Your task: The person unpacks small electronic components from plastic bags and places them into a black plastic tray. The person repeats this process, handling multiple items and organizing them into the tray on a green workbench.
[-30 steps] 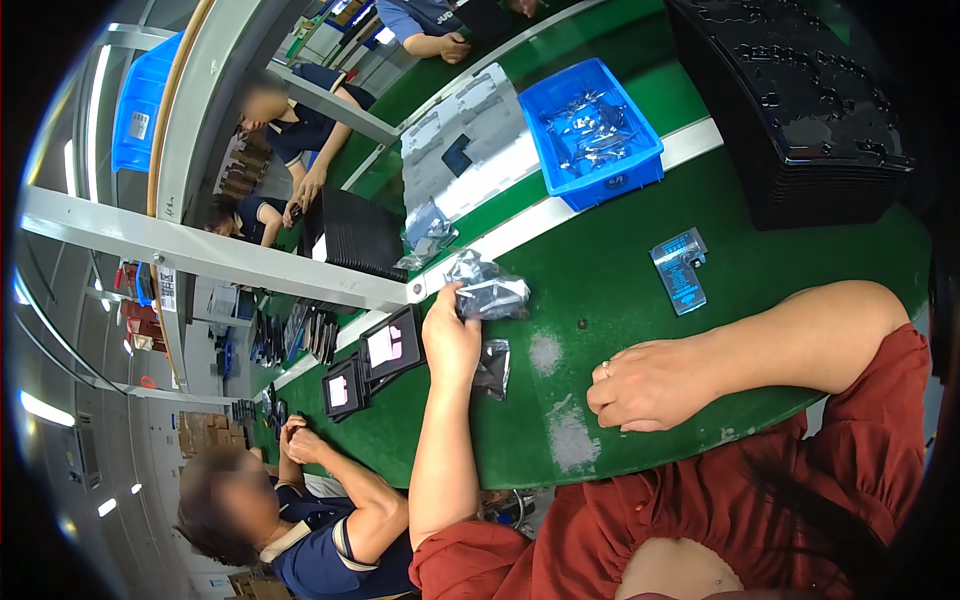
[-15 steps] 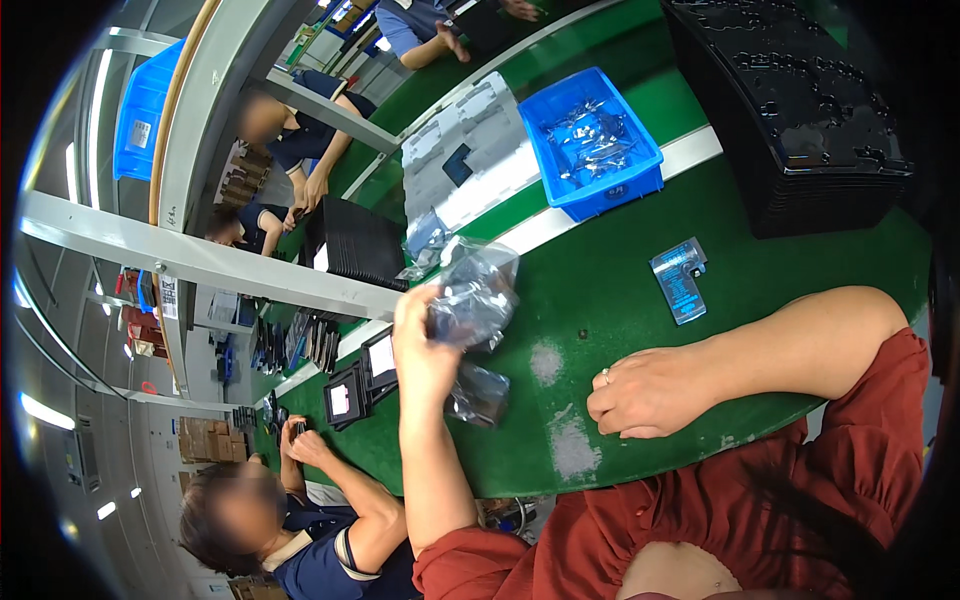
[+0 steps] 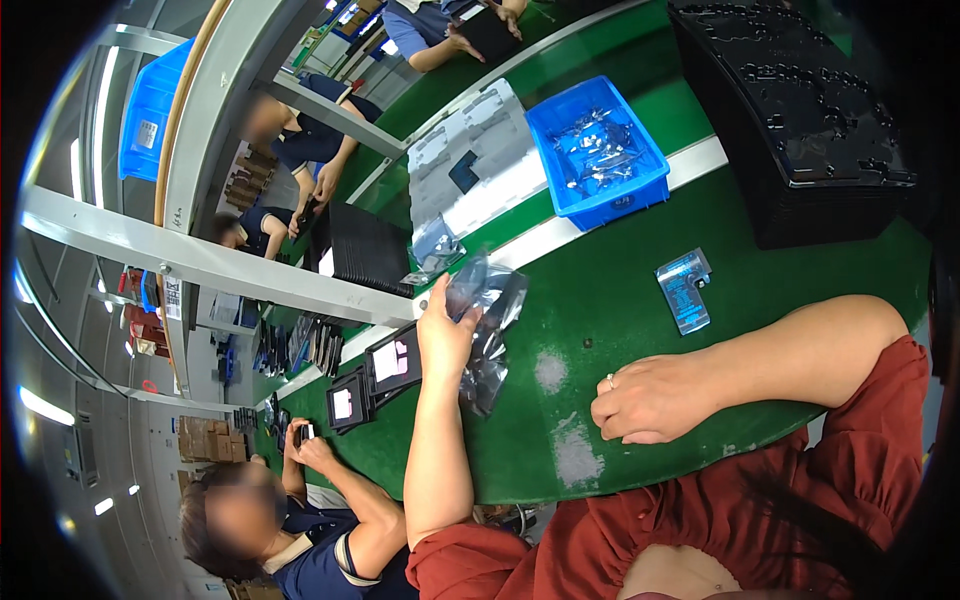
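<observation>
My left hand [image 3: 446,338] is closed on the edge of a crinkled clear plastic bag [image 3: 500,300] with something dark in it. The bag hangs over the near-left part of the green table, and its lower part meets another shiny dark bag [image 3: 484,388]; where one ends and the other begins is hard to tell. My right hand [image 3: 642,400] rests on the tabletop, fingers curled under, a ring on one finger. Nothing shows in it, though the fingertips are hidden. Beyond it lies a flat black L-shaped battery-like piece [image 3: 684,292] with blue print.
A blue bin [image 3: 612,207] holds several small bagged parts. At far right rises a stack of black trays [image 3: 800,120]. A grey-white moulded tray [image 3: 440,165] carries one dark piece. Black frames [image 3: 350,400] lie left, near a co-worker [image 3: 345,540]. A metal beam [image 3: 230,262] crosses the left.
My left hand has shifted slightly right and the bag has swung lower, over the bag on the table. My right hand stays put. The far co-worker's hands now hold a black item.
</observation>
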Tool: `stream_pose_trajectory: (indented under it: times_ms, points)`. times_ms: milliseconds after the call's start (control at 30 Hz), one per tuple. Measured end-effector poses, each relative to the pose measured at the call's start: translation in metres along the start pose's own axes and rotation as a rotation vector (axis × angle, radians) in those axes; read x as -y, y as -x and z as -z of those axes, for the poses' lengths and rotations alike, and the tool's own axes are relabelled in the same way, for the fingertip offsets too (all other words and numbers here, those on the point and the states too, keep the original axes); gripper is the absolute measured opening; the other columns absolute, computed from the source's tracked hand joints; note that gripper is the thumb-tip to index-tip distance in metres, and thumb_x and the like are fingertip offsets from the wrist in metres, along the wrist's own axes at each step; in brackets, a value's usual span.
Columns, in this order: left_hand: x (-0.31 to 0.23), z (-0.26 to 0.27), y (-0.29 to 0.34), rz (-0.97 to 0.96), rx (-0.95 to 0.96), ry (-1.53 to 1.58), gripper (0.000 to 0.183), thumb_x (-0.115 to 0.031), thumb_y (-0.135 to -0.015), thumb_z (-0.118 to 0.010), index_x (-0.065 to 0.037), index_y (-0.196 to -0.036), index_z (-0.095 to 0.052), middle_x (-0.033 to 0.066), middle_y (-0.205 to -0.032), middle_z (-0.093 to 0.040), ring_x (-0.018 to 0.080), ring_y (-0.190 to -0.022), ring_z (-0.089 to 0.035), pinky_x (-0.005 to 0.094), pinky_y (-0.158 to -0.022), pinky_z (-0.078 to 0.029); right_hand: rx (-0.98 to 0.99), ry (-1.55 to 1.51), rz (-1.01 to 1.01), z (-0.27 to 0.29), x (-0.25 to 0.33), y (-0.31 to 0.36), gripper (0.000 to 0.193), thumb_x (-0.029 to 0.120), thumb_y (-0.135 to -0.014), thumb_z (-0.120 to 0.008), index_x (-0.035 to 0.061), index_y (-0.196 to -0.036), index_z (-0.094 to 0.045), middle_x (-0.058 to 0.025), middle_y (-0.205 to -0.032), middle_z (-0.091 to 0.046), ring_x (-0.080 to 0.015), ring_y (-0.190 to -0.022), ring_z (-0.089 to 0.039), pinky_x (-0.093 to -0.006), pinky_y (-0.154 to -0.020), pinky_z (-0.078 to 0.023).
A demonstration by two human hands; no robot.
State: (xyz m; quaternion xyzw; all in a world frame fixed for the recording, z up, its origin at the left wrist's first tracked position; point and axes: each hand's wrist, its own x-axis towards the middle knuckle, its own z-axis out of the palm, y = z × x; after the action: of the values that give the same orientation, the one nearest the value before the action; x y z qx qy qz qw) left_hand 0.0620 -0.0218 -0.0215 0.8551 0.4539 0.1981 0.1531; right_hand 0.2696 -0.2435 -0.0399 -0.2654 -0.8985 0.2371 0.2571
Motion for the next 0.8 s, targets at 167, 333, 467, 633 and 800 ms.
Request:
stream_pose_trajectory:
  times_ms: [167,333,467,633,800]
  points:
    - [-0.017,0.027,-0.028,0.233,0.152,0.826,0.100,0.017,-0.073,-0.063,-0.011,-0.149,-0.004,0.0243,-0.127,-0.050,0.0264,-0.091,-0.063,0.0346,-0.069,-0.056,-0.011,-0.004,-0.002,-0.001,-0.001,0.001,0.015,0.013,-0.077,-0.065,0.0043,-0.088,-0.062,-0.0077,-0.089,-0.055,-0.0258,-0.089,-0.056,-0.0383,-0.078,-0.050]
    - [0.024,0.035,-0.070,0.457,0.315,0.838,0.076,0.013,-0.074,-0.065,0.002,-0.139,-0.027,0.0198,-0.111,-0.058,0.0281,-0.081,-0.065,0.0350,-0.073,-0.058,-0.017,-0.040,0.024,-0.001,-0.001,-0.003,0.015,0.013,-0.076,-0.066,0.0038,-0.088,-0.063,-0.0084,-0.089,-0.055,-0.0264,-0.090,-0.056,-0.0387,-0.079,-0.049]
    - [-0.002,0.031,-0.052,0.331,0.206,0.770,0.037,0.010,-0.075,-0.065,0.007,-0.110,-0.055,0.0133,-0.094,-0.064,0.0214,-0.079,-0.065,0.0308,-0.070,-0.056,-0.023,-0.066,0.012,-0.002,-0.004,0.000,0.015,0.013,-0.076,-0.066,0.0039,-0.088,-0.063,-0.0084,-0.089,-0.055,-0.0270,-0.090,-0.056,-0.0392,-0.080,-0.049]
    - [-0.025,0.077,0.036,-0.207,-0.149,0.215,0.018,-0.009,-0.082,-0.066,0.001,-0.095,-0.060,0.0067,-0.080,-0.060,0.0161,-0.071,-0.060,0.0266,-0.064,-0.050,-0.040,-0.057,-0.006,-0.002,-0.005,0.003,0.017,0.012,-0.076,-0.066,0.0041,-0.090,-0.064,-0.0083,-0.091,-0.056,-0.0271,-0.091,-0.056,-0.0393,-0.082,-0.048]
    - [-0.014,0.155,0.186,-0.097,-0.580,0.202,0.029,-0.023,-0.088,-0.061,0.004,-0.098,-0.059,0.0122,-0.086,-0.060,0.0204,-0.081,-0.060,0.0278,-0.072,-0.048,-0.020,-0.051,-0.030,0.002,-0.001,0.004,0.017,0.013,-0.076,-0.067,0.0045,-0.091,-0.065,-0.0078,-0.094,-0.057,-0.0267,-0.092,-0.056,-0.0385,-0.084,-0.047]
